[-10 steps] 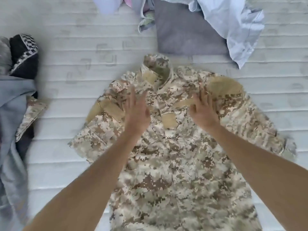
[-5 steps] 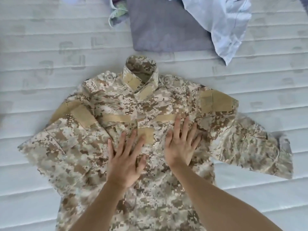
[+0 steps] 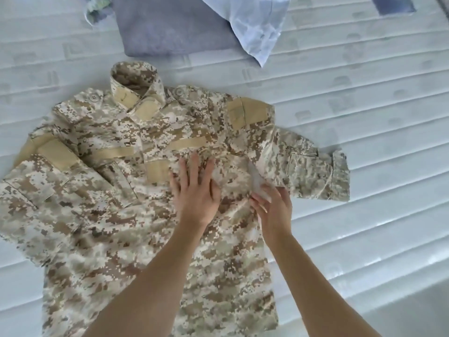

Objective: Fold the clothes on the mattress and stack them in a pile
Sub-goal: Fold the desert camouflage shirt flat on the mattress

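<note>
You have the jacket (image 3: 116, 190) spread front-up on the mattress (image 3: 364, 117), its collar (image 3: 136, 86) at the far end and its hem running off the near edge of view. One sleeve (image 3: 308, 171) lies out to the right, doubled back on itself; the other sleeve (image 3: 36, 186) lies to the left. Your left hand (image 3: 196, 193) rests flat on the chest, just right of the front placket. Your right hand (image 3: 274, 207) is just right of it, at the jacket's right side edge below the sleeve, touching the cloth. Beyond the collar lies a folded garment (image 3: 175, 27), with a loose shirt (image 3: 255, 23) overlapping its right side. Another cloth (image 3: 391, 4) lies at the far right.
</note>
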